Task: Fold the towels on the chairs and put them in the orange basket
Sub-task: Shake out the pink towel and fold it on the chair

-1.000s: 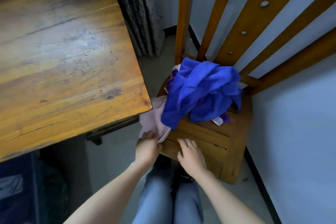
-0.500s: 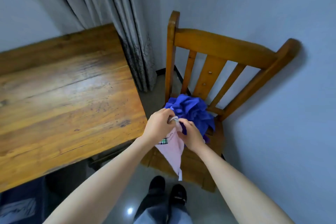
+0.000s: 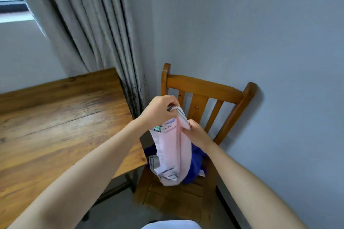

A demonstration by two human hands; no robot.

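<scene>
A pink towel [image 3: 175, 152] with a checked border hangs in the air in front of a wooden chair [image 3: 202, 87]. My left hand [image 3: 160, 108] pinches its top edge high up. A little lower and to the right, my right hand [image 3: 195, 134] grips the same edge. A blue towel [image 3: 195, 163] lies crumpled on the chair seat, mostly hidden behind the pink one. No orange basket is in view.
A wooden table [image 3: 55, 126] stands to the left, its corner close to the chair. A grey curtain [image 3: 89, 33] hangs behind the table. The chair stands against a pale wall [image 3: 260, 33] on the right.
I have stood up from the chair seat. Both hands picked the pink towel off the seat and raised it; it now hangs higher and longer between them.
</scene>
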